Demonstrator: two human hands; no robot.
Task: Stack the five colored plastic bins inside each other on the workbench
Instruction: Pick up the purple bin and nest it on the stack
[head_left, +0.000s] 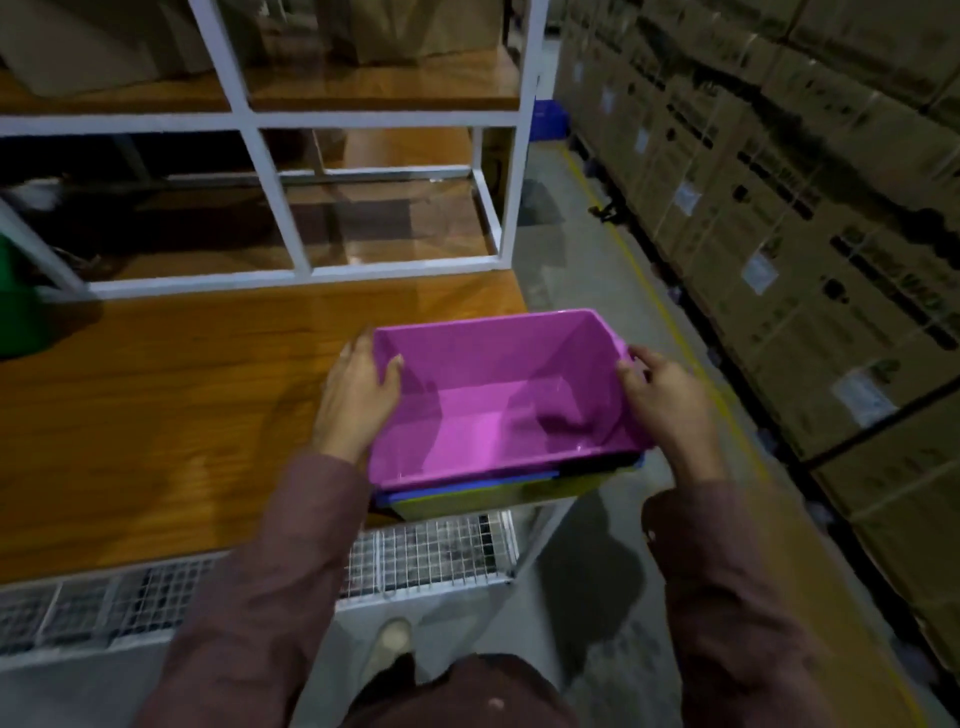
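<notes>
Because only the head camera is on hand, everything has to be read from it. Seen from above, the magenta bin (498, 395) sits nested on top of a stack: a blue rim (467, 487) shows just beneath its near edge, a dark rim (597, 464) beside that, and a yellow-green wall (493, 501) below. That makes four colours I can count; whether a fifth lies inside the stack cannot be told. A green shape (18, 306) sits at the far left of the desk (182, 415) and may be the missing bin, but it is cut off by the frame.

The left hand (358, 400) is closed on the magenta bin's left wall, thumb hooked over the rim and the fingers (347, 358) outside. The right hand (670, 405) is closed on the right wall in the same manner.

The main risk is where the stack stands. It is at the desk's near right corner, and its right part appears to hang past the edge, over the floor (587, 545). Should both hands let go here, the stack could tip off. Lifting by the top bin alone could also leave the lower bins behind or drop them, if they are only loosely nested. The dark rim looks uneven against the blue one, so a bin may be seated crooked and could jam.
</notes>
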